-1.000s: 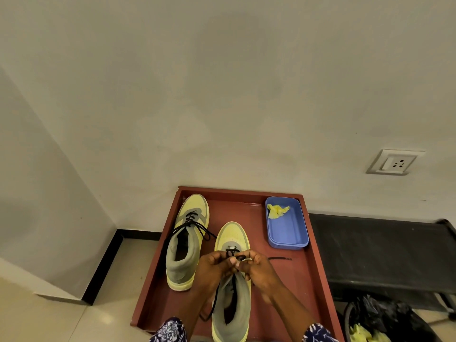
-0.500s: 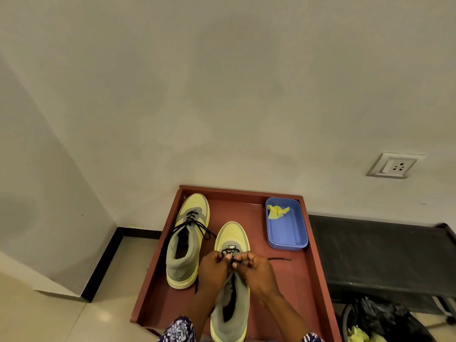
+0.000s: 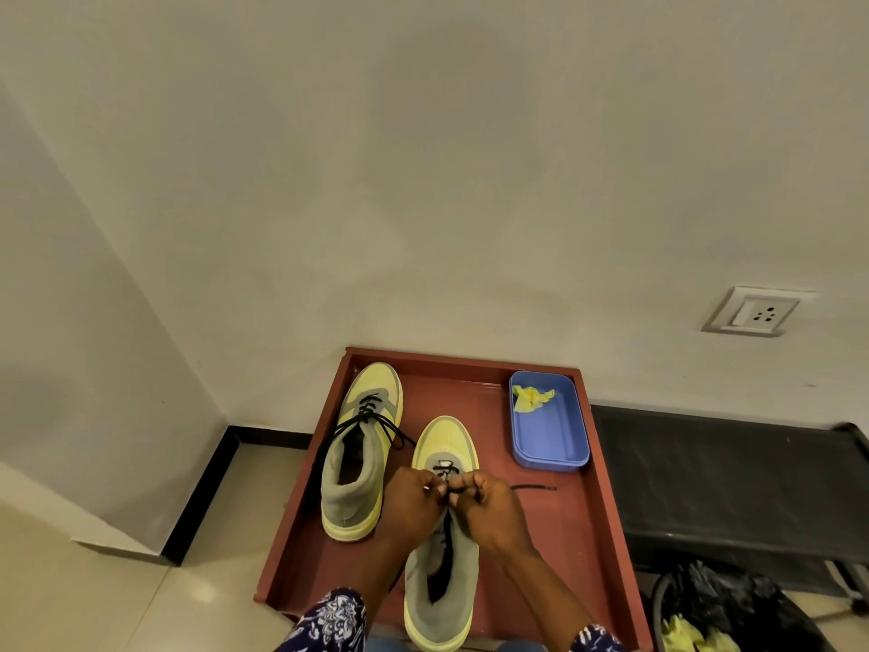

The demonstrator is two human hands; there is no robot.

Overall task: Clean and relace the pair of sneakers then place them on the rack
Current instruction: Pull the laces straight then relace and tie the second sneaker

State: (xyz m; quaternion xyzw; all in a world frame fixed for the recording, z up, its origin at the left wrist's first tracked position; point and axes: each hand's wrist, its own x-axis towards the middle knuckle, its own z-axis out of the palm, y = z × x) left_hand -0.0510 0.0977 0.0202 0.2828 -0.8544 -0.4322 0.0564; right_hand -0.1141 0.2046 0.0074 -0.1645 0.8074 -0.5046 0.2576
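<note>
Near sneaker [image 3: 442, 548] sits on the red tray [image 3: 597, 548], toe toward the wall, black lace [image 3: 444, 477] only through the lowest eyelets. Left hand [image 3: 406, 505] and right hand [image 3: 489, 508] are close together over the tongue, each pinching the lace. Since a second ago both hands have crept up toward the toe and one lace end [image 3: 533, 488] still trails right on the tray, so relacing of this shoe looks barely begun. Far sneaker [image 3: 364, 444] stands just left, laced low, ends loose. Blue tub [image 3: 550, 444] with yellow cloth [image 3: 531, 397] at tray's right corner. Black rack [image 3: 729, 482] beside it.
</note>
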